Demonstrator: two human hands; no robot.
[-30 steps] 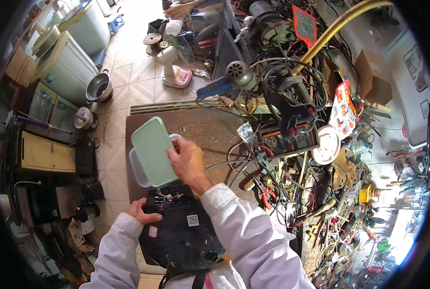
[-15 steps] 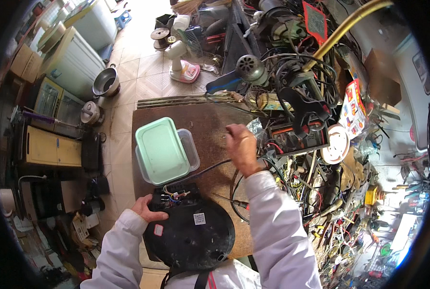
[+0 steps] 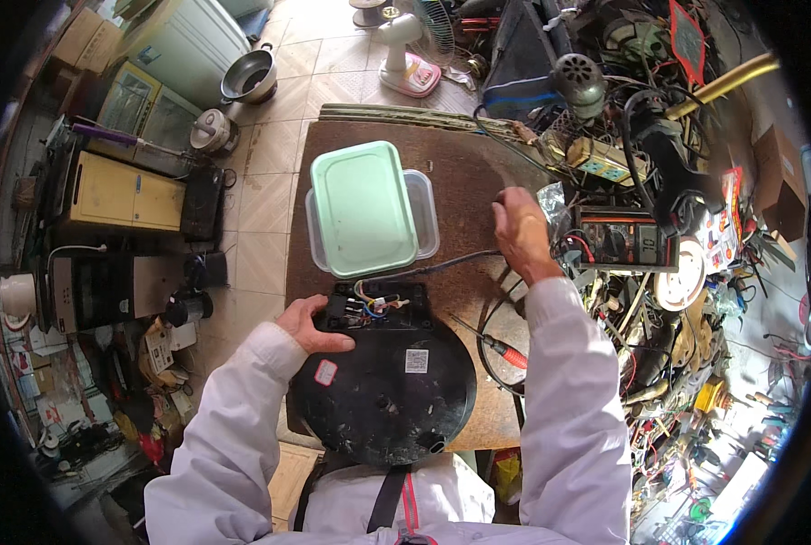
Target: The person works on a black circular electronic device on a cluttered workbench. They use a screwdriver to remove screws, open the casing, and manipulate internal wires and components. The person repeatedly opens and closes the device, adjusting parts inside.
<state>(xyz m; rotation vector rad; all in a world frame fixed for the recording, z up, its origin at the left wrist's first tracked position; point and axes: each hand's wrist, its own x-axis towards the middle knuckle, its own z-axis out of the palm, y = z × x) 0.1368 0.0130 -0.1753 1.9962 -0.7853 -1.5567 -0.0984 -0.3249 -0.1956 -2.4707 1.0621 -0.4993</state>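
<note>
A black round appliance base (image 3: 383, 391) lies underside up at the table's near edge, close to my body. Its far end has an uncovered compartment with coloured wires (image 3: 378, 304). My left hand (image 3: 307, 327) grips the base's far left edge beside this compartment, thumb on top. Over the right part of the table, my right hand (image 3: 525, 238) has its fingers curled together; what they hold, if anything, is hidden. A black cable (image 3: 451, 264) runs from the compartment toward that hand. Below it lies a red-handled screwdriver (image 3: 512, 355), its thin shaft pointing at the base.
A pale green lid (image 3: 364, 209) rests on a clear plastic container (image 3: 428, 218) beyond the base. A multimeter (image 3: 625, 240) and a clear plastic bag (image 3: 553, 207) sit right of my right hand. Piled tools and cables crowd the right side; a fan (image 3: 405, 59) stands on the floor.
The whole view has shifted, so the table sits higher and further right in the picture. My right hand has come slightly nearer to me over the table. The left keeps its grip.
</note>
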